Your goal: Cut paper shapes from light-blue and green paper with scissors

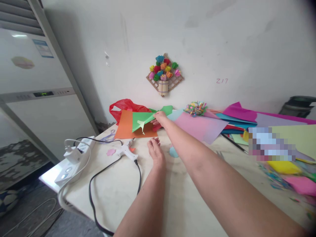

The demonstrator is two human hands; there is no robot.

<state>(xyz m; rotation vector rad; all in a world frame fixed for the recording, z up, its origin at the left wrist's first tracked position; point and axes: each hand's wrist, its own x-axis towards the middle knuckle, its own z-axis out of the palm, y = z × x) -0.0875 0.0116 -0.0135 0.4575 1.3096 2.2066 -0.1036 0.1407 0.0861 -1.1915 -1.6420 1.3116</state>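
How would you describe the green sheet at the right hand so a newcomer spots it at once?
Start at the pale table against the wall and look to its far side, below the hanging flower decoration. There, the right hand holds a green sheet overlapping an orange sheet, with a red bag behind. Unlike them, it is bright green with a pale, spiky patch.

Right arm [197, 159] outstretched, right fingers [157, 115] pinched; left fingers [154, 142] nearer, loosely bent.
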